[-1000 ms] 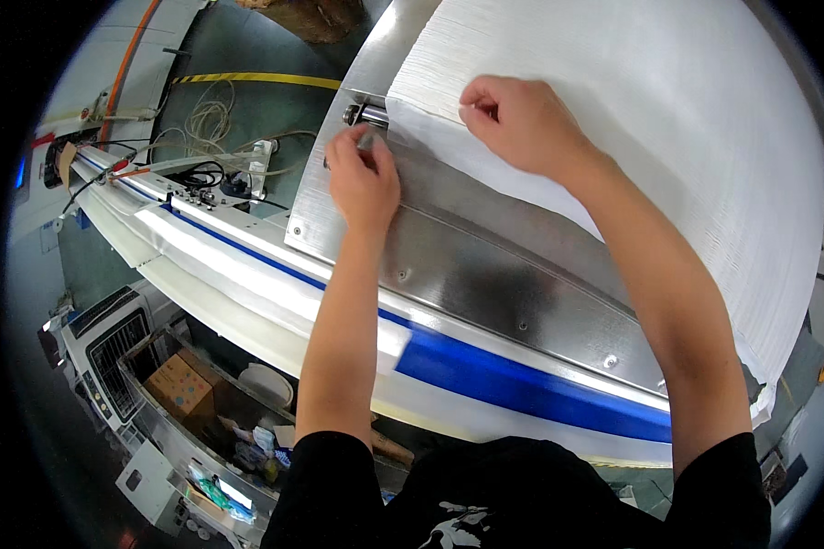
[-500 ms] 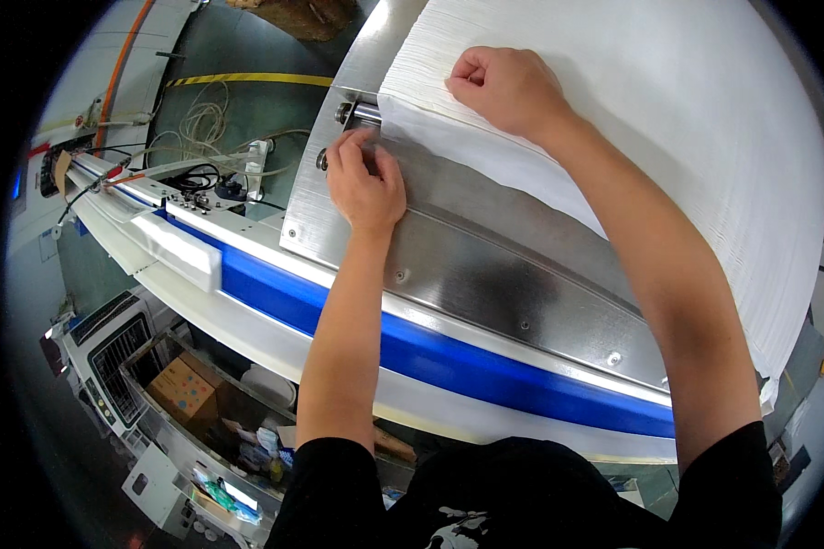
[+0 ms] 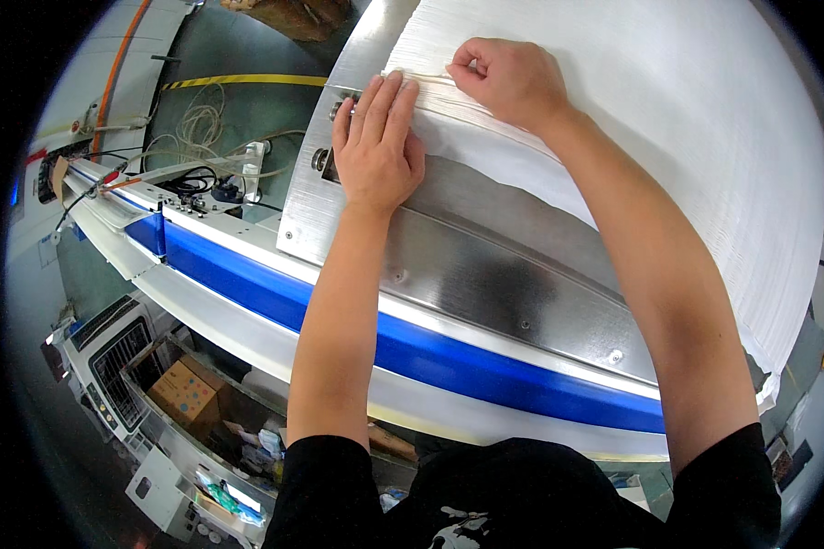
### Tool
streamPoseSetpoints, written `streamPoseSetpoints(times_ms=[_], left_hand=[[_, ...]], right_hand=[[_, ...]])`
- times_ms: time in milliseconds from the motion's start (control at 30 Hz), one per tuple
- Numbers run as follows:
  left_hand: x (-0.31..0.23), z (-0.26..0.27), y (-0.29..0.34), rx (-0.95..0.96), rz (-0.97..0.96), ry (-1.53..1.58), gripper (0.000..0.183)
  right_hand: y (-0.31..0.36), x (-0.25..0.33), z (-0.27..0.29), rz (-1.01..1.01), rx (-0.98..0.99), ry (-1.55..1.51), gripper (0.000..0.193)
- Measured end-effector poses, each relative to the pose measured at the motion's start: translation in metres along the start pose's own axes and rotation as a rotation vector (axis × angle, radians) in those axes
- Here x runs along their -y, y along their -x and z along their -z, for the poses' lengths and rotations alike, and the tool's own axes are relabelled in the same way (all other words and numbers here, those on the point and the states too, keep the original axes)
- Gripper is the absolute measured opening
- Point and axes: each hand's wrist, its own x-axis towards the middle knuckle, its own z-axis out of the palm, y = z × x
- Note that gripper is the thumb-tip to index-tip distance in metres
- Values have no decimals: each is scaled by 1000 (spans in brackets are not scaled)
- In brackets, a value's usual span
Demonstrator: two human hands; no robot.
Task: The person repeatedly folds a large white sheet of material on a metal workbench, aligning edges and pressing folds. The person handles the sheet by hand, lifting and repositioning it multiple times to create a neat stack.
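A broad stack of thin white cloth-like sheets (image 3: 650, 119) lies on a brushed-metal plate (image 3: 513, 265), its layered edge facing me. My left hand (image 3: 375, 142) rests with fingers stretched over the stack's near left corner, fingertips on the layers. Beside the wrist, a small metal roller end (image 3: 320, 160) sticks out of the plate. To the right, my right hand (image 3: 508, 82) is closed in a pinch at the sheet edge, thumb against forefinger. Creased layers run between the two hands. A loose white sheet hangs below the stack's edge over the metal.
A blue strip (image 3: 513, 375) and white rail run along the plate's near side. At left are coiled cables (image 3: 201, 123) and a yellow-black floor stripe (image 3: 247, 80). Below left stands a bin (image 3: 238, 407) with a cardboard box (image 3: 183, 393) and mixed scraps.
My left hand has moved up from the metal roller onto the stack's corner, its fingers straightening. My right hand stays pinched, slightly higher. More of the blue strip shows at left.
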Motion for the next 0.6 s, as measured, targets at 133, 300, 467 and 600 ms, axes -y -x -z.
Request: streamPoseSetpoints(times_ms=[133,300,467,600], left_hand=[[1,-1,2,1,0,7,51],[4,-5,1,-45,-11,40,50],[0,-5,-2,-38,4,9,48],[1,-5,-3,-27,-2,-3,46]], right_hand=[[-1,0,2,-19,21,14,21],[-2,2,4,-53,59,-3,21],[-2,1,6,-68,81,-11,21],[-2,4,7,-87,100,-13,21]])
